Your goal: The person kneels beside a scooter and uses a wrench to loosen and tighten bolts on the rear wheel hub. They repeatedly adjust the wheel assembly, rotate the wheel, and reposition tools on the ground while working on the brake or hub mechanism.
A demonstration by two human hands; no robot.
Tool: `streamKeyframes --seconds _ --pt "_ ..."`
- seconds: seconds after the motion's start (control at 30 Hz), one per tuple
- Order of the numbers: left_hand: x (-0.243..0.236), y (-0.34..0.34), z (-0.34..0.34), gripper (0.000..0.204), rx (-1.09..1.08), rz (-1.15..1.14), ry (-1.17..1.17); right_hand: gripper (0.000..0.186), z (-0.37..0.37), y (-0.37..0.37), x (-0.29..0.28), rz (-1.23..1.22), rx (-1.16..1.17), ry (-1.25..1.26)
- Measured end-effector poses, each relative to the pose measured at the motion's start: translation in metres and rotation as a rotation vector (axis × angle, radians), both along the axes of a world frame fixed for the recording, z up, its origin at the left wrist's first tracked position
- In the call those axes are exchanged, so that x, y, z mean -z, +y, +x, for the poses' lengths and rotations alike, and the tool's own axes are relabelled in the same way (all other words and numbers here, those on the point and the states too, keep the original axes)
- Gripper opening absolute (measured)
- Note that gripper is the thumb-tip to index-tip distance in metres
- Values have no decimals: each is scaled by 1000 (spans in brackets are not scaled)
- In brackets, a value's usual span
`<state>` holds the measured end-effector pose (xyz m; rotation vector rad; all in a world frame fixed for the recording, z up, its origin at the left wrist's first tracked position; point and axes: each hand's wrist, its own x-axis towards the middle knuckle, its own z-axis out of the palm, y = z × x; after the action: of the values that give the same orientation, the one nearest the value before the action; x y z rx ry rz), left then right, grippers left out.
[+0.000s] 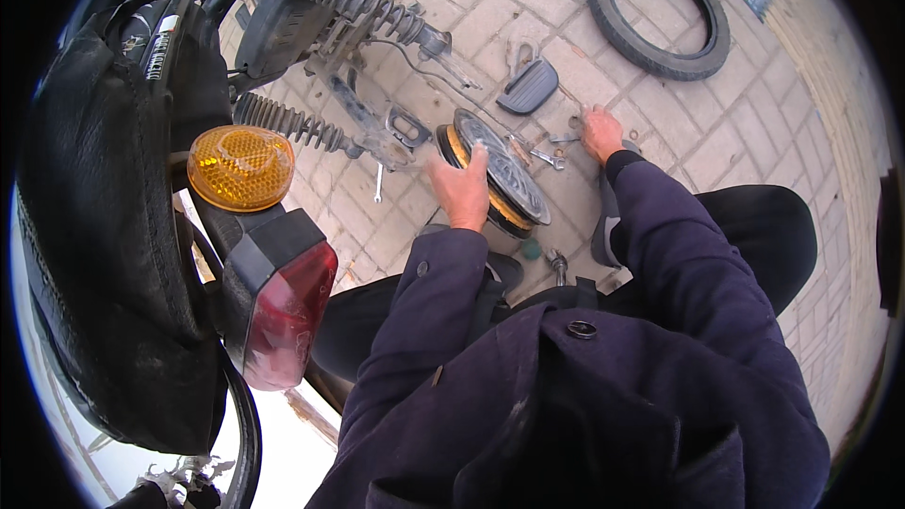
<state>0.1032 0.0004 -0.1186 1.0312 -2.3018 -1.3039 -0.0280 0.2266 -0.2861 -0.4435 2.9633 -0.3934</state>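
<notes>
My left hand (460, 190) is closed on the near left edge of a wheel hub (504, 170), thumb up against its face. The hub has a grey ribbed face, black rims and an orange-yellow band between them, and it stands tilted on the paving without a tyre. To its right, my right hand (600, 135) is down near the ground with its fingers curled together. What they hold, if anything, is hidden. A small metal piece (566, 139) lies by those fingertips. Between the hub and my right hand lies a wrench (549, 159).
At left stands a two-wheeler with coil shock absorbers (363, 5), an amber reflector (240, 168) and a red tail light (287, 320). A tyre (603, 14) lies far right, a black footrest-like pad (528, 88) nearer. Another wrench (378, 184) lies near the frame, a socket tool (559, 267) between my feet.
</notes>
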Motion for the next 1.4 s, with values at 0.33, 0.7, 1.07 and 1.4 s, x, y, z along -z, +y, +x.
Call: streamKeyframes --seconds 0.33,0.7,1.07,1.4 --pt "2 2 -1 65 -66 55 37 16 15 1 9 37 3 -186" --pt "-3 -2 -5 63 -40 18 -2 23 -13 6 -27 -171 273 -42" --pt "14 -27 27 52 -60 3 122 40 17 -58 -94 -461 18 -483" --pt "113 -68 98 42 -197 658 -302 27 14 -56 -71 -804 159 -796"
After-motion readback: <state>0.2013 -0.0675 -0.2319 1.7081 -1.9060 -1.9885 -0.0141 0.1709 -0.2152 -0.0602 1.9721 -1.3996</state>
